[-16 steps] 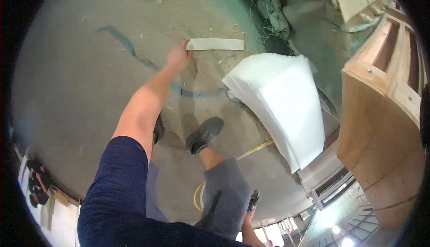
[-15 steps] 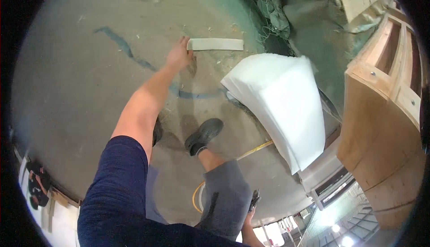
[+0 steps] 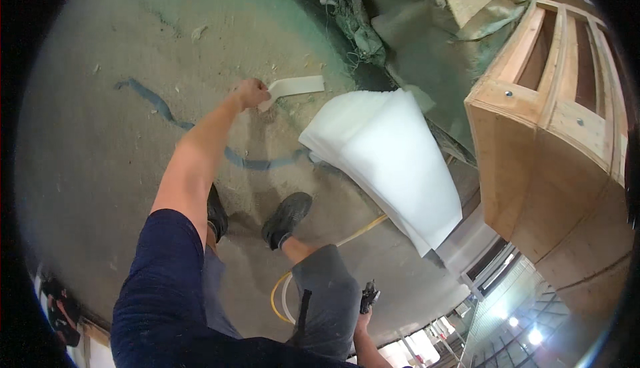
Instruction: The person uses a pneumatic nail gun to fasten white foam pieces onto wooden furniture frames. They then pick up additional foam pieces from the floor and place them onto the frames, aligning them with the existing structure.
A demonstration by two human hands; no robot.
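My left hand (image 3: 252, 93) reaches far out over the floor, its fingers closed on the near end of a flat white strip (image 3: 300, 86). The strip bends close to my fingers, and its far part looks to lie on the floor. Down by my right knee, my right hand (image 3: 362, 321) grips a dark handheld tool (image 3: 370, 295) with metal-looking parts; its exact kind is unclear. To the right of the strip lies a stack of soft white padding sheets (image 3: 387, 158).
A wooden frame (image 3: 547, 128) with plywood sides stands at the right. Crumpled green-grey cloth (image 3: 413, 28) lies beyond the padding. Blue tape (image 3: 250, 163) and debris mark the floor. A yellow hose (image 3: 363, 230) runs behind my leg; my dark shoe (image 3: 287, 219) is near it.
My left hand has lifted the strip's near end, so the formerly straight strip now bends. My view has shifted, and the right-hand tool shows more fully.
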